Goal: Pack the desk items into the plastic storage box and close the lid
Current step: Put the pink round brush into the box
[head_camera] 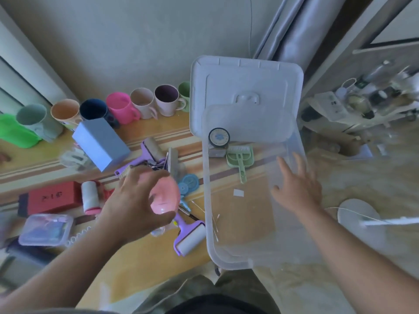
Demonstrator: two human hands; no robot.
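Note:
A clear plastic storage box stands open on the desk's right end. Inside it lie a green mini dustpan and a round tape roll. Its white lid leans upright behind it. My left hand holds a pink rounded object above the desk, just left of the box. My right hand hovers over the box's right side, fingers spread and holding nothing.
A row of mugs lines the wall. On the desk lie a blue box, purple lint rollers, a red box, a thread spool, a small clear container and blue gear shapes. A cluttered shelf stands right.

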